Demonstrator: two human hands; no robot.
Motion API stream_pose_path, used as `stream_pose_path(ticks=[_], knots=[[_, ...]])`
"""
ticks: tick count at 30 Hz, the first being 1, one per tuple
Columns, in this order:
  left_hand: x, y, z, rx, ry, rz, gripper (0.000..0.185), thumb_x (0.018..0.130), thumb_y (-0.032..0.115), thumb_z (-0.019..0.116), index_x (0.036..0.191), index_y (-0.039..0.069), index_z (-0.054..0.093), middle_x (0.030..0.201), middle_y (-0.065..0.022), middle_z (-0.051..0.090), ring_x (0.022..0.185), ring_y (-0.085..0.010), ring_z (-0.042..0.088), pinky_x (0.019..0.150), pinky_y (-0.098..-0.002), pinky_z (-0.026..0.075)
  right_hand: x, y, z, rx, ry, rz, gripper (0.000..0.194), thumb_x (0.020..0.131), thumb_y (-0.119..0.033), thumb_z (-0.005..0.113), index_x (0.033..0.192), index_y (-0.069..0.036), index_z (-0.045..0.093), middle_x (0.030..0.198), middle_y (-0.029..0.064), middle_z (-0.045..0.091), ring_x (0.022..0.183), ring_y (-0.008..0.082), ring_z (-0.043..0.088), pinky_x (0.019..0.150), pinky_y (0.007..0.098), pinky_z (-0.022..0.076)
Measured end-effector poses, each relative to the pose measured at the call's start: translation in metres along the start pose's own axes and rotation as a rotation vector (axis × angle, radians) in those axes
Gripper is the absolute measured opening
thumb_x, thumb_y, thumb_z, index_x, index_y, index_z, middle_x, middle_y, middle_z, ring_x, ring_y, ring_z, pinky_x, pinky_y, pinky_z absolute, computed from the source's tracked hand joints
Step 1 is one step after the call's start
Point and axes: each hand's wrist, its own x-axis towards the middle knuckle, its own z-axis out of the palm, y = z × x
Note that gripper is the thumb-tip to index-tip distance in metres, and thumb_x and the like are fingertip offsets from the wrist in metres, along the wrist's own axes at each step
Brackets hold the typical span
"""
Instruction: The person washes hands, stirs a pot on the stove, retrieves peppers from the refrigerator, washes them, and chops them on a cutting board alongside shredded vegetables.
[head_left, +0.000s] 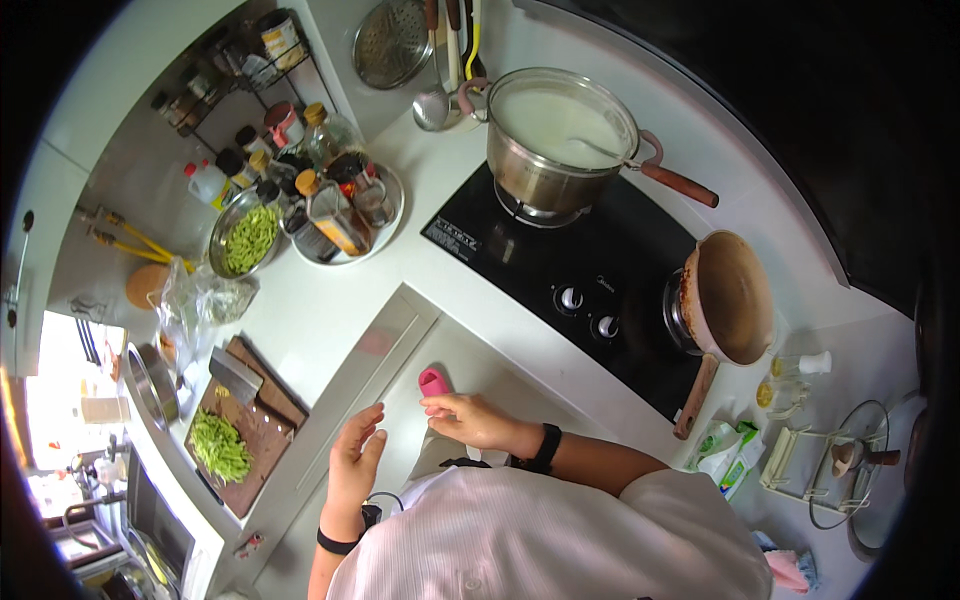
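Observation:
My left hand (355, 459) is raised before my body with nothing in it, fingers apart. Close by on its right, my right hand (469, 421) is also empty, its fingers loosely bent. Both are over the floor gap in front of the counter, touching nothing. Beyond them on the black gas hob (517, 255) stands a steel pot (536, 174) of whitish liquid, a wooden-handled ladle (679, 184) resting in it. A pan (731, 300) with a wooden handle is on the other burner. At left, a cleaver (236, 375) and shredded green vegetable (219, 446) lie on a wooden cutting board (259, 480).
A steel bowl of green pieces (251, 238) stands beside a white tray (401, 199) of sauce bottles. Plastic bags (199, 300) lie nearby. The sink (161, 510) is at lower left. A packet of wipes (727, 454) and a wire rack (784, 461) are at right.

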Motion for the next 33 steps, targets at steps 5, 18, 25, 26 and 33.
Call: stream_pose_path(ticks=[5,18,25,26,33], knots=[[-0.059,-0.015,-0.016,-0.076,0.205,0.057,0.019,0.086,-0.002,0.059,0.105,0.0,0.059,0.122,-0.0123,0.061,0.112,-0.0241,0.059,0.096,-0.0351,0.045,-0.029,-0.001,0.026,-0.071,-0.231,-0.004,0.029,0.091,-0.019,0.058,0.112,0.0,0.064,0.096,0.0153,0.069,0.091,0.0254,0.068,0.082,0.0314,0.0522],[-0.194,-0.022,-0.092,0.328,0.21,0.025,0.037,0.081,-0.004,0.062,0.118,0.0,0.063,0.128,-0.0158,0.06,0.118,-0.0305,0.058,0.1,-0.0368,0.044,-0.032,-0.025,0.145,-0.312,-0.581,0.049,0.035,0.089,-0.025,0.056,0.113,-0.001,0.065,0.106,0.0175,0.068,0.099,0.03,0.065,0.089,0.0375,0.0496],[-0.336,-0.121,-0.199,-0.02,0.686,-0.022,0.026,0.082,0.001,0.063,0.108,-0.001,0.064,0.101,-0.0123,0.065,0.099,-0.023,0.063,0.091,-0.032,0.048,-0.058,-0.068,0.309,-0.569,-0.678,-0.114,0.029,0.089,-0.025,0.057,0.108,-0.004,0.067,0.108,0.0159,0.067,0.101,0.0338,0.062,0.089,0.0408,0.0486],[-0.353,-0.126,-0.215,-0.061,0.728,-0.085,0.025,0.083,0.003,0.063,0.107,-0.001,0.065,0.101,-0.0118,0.065,0.1,-0.0227,0.063,0.091,-0.0316,0.047,-0.057,-0.07,0.328,-0.526,-0.704,-0.129,0.025,0.089,-0.022,0.059,0.1,-0.002,0.069,0.107,0.0154,0.068,0.1,0.0326,0.063,0.088,0.04,0.0489],[-0.486,-0.19,-0.284,0.014,1.254,0.009,0.054,0.082,0.0,0.059,0.135,0.004,0.049,0.126,-0.0084,0.055,0.091,-0.0133,0.059,0.084,-0.0286,0.048,-0.058,-0.107,0.496,-0.614,-0.923,-0.354,0.018,0.085,-0.012,0.065,0.1,-0.001,0.067,0.102,0.0159,0.068,0.095,0.0324,0.065,0.082,0.0381,0.0511]])
